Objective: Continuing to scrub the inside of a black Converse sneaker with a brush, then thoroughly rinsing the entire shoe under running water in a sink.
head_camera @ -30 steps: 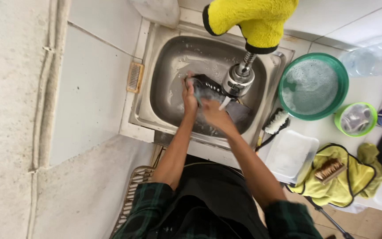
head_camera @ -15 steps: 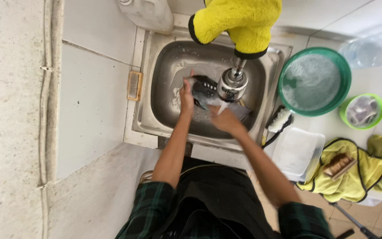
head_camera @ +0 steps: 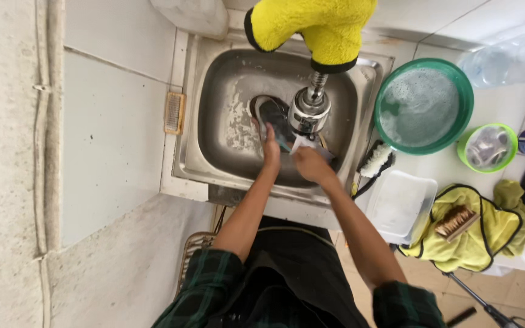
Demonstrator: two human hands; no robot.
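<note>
Holding as 1 s ago, left hand grips the dark shoe under the tap; right hand grips something pale, unclear, so scrubbing continues.

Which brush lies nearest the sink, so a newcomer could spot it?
Start at the steel sink and go to its right rim. The white-bristled brush lies on the counter there, below the big green basin. Unlike the brown brush on the yellow cloth, its handle is black.

The sink is seen as dull brushed metal streaked with suds — the tap head as bright polished chrome. Fluffy yellow cloth is draped above; the green basin looks like glossy plastic.
</note>
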